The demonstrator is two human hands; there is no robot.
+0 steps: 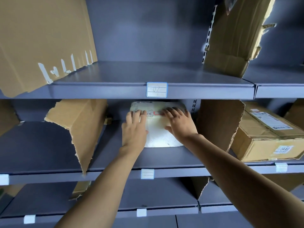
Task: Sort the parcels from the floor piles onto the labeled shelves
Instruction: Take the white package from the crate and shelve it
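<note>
Shelf: a grey middle shelf [164,159] carries a pale tag [147,173] on its near lip.
Left hand [134,129]: fingers straight, laid flat on the parcel's left side, gripping nothing.
Right hand [180,124]: fingers spread flat on its right side, gripping nothing.
Parcel: the white parcel [158,130] lies on the shelf beneath both palms, its shipping label under the fingertips at the far end.
Flanks: torn cardboard dividers [82,125] stand left and right.

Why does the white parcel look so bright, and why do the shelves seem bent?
Head view: glare blows out the parcel at its near end, hiding its surface there; the wide-angle lens bows the shelf edges; the writing on the upper label is faint and soft.
</note>
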